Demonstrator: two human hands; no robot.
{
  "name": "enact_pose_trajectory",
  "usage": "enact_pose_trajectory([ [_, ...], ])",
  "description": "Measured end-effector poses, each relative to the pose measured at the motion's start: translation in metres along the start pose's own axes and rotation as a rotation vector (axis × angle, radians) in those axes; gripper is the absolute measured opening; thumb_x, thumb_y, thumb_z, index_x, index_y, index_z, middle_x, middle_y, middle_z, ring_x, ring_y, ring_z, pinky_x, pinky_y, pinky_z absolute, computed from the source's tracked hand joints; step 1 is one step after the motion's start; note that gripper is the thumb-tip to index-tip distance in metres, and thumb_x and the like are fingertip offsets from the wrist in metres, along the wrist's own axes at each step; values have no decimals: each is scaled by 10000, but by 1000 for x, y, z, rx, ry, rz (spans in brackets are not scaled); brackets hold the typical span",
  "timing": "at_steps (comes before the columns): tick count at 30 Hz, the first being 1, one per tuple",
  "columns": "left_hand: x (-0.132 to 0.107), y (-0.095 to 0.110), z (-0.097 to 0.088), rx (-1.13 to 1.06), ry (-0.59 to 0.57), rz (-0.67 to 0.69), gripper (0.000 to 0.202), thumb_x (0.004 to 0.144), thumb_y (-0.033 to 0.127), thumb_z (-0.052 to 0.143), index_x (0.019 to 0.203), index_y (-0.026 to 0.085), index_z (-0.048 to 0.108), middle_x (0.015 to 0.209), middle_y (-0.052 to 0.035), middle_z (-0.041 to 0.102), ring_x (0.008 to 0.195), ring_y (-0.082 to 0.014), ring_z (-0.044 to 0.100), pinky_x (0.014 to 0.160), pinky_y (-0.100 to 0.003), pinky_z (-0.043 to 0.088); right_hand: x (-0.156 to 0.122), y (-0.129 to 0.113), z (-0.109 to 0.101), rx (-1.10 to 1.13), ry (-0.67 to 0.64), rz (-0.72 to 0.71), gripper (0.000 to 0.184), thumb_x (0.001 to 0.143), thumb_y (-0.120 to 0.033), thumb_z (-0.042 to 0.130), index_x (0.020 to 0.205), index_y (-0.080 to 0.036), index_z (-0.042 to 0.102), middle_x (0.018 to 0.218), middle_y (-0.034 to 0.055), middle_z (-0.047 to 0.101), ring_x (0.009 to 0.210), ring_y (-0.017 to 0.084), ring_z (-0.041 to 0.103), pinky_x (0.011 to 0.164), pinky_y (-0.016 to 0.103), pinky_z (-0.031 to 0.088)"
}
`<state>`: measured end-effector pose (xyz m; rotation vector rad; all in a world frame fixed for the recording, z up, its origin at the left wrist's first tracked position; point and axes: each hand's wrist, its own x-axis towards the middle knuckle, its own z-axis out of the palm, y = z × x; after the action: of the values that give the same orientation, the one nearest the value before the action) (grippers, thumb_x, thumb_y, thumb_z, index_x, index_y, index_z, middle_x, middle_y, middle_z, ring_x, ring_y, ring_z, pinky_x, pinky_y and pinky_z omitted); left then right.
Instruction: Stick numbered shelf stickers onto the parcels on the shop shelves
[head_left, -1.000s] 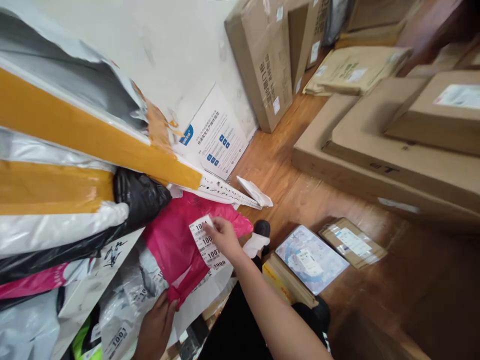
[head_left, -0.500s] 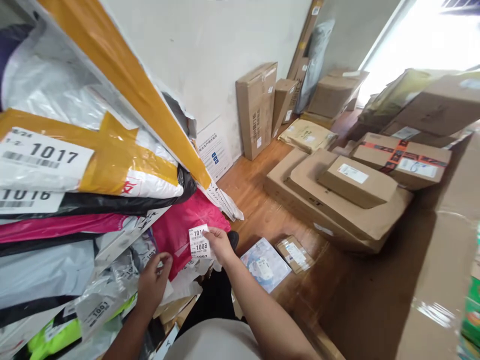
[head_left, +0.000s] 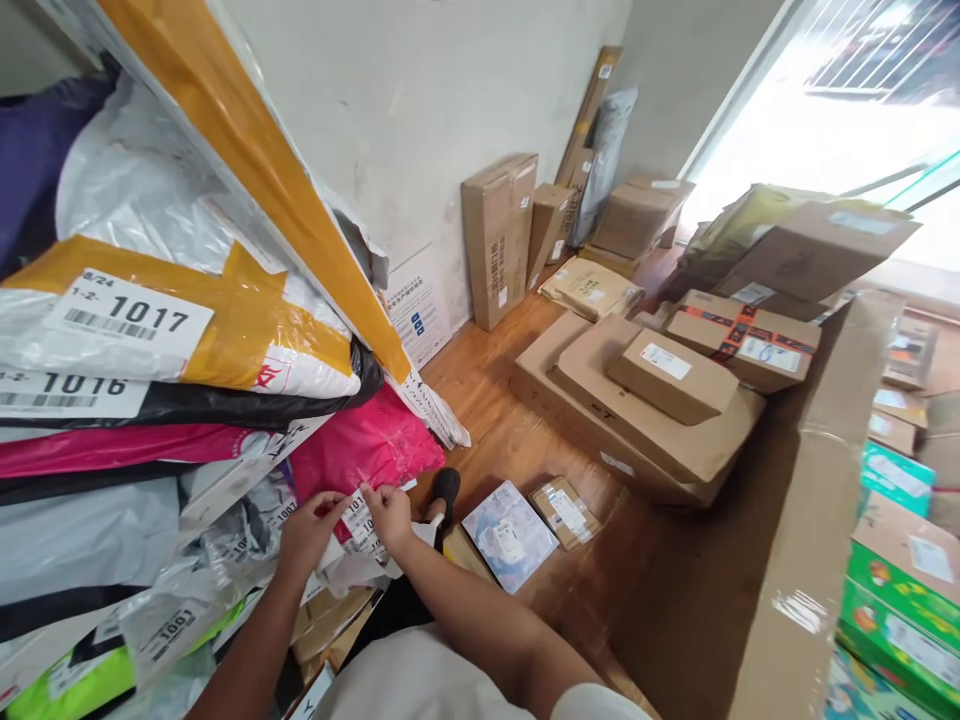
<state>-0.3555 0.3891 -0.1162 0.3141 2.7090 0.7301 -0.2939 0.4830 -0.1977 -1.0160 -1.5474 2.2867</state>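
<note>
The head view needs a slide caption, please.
Right hand holds a numbered label strip, left hand close by, near a pink parcel.

Label strip (head_left: 358, 520) partly behind the right hand (head_left: 392, 520), lower numbers unclear

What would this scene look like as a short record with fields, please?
Right hand: pinches number labels
Left hand: beside the labels, contact unclear
Beyond hands: pink parcel
On the left: stacked bagged parcels, 1017 label above 1016 label
Floor: pale patterned box beside small brown box
By wall: tall carton, upright
</note>
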Motion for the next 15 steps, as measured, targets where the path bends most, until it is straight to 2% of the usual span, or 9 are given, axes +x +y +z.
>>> enact_pose_trajectory([
  [5,2,7,4,56,21,78,308,704,510,526,816,233,602,788,-19,685,738,-202,617,698,-288,440,-2,4,-1,-37,-28,30,392,631,-495,698,499,-177,511,461,-63,434,463,76,345,463,220,279],
  [10,6,10,13,75,-15,127,252,738,473,511,792,238,585,760,-3,656,709,-182,601,667,-269,430,7,6,-4,-79,43,53,456,665,-466,689,422,-193,417,413,-72,316,466,75,283,469,225,254],
  [15,9,8,18,90,-28,135,233,731,449,520,777,231,589,788,-11,658,737,-181,603,699,-269,436,7,17,-16,-20,-132,118,439,528,-555,761,490,-172,549,452,-44,479,452,91,419,448,216,314],
])
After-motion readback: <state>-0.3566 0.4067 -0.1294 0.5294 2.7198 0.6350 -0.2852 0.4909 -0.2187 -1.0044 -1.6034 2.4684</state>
